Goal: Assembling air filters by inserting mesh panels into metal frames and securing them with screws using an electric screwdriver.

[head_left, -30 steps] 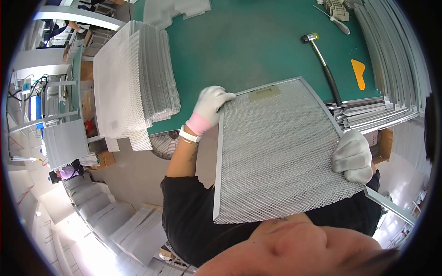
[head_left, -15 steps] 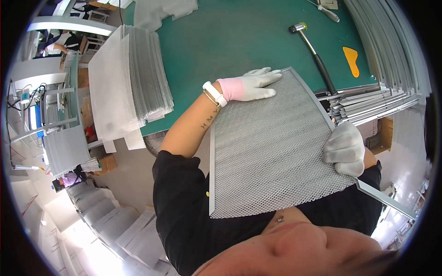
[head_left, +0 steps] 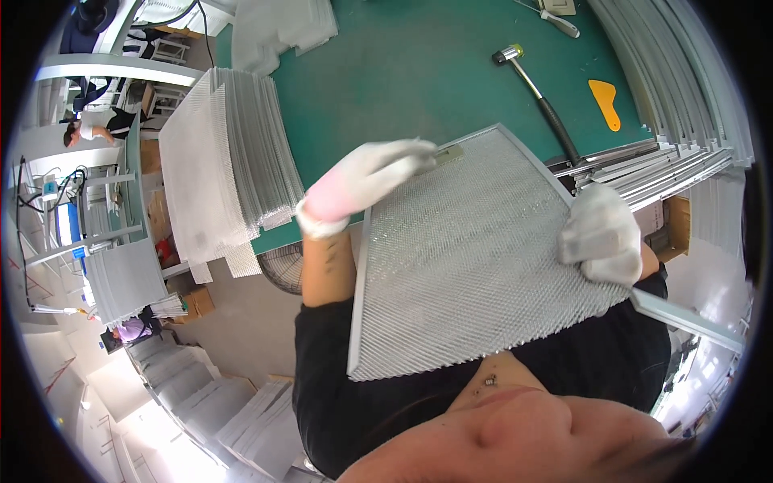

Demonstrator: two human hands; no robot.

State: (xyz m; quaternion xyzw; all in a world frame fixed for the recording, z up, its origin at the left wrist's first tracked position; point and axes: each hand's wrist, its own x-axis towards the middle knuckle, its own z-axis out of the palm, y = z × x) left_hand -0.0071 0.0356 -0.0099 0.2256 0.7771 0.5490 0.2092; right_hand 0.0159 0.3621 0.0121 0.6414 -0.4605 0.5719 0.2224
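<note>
A silver metal mesh panel (head_left: 475,266) lies tilted in front of my chest, with a thin frame (head_left: 360,298) along its left, far and right sides. Its near edge is bare. My left hand (head_left: 374,173), in a white glove with a pink cuff, is over the far left corner, fingers stretched out and slightly blurred. A small olive-grey plate (head_left: 451,154) shows on the far frame by its fingertips. My right hand (head_left: 600,237), gloved too, is closed round the right frame side. Below it a loose frame strip (head_left: 688,318) angles away from the mesh; my fingers hide the grip.
On the green table (head_left: 386,80) lie a mallet (head_left: 543,105), an orange scraper (head_left: 604,105) and a screwdriver (head_left: 561,24). Stacked mesh sheets (head_left: 233,153) stand at the left. Metal strips (head_left: 644,173) and tall stacked frames (head_left: 676,72) line the right. A fan (head_left: 283,267) sits below the table edge.
My left hand has lifted off the mesh and pulled back to the left, uncovering the far frame side. The panel has shifted slightly left. My right hand keeps its hold, a little higher.
</note>
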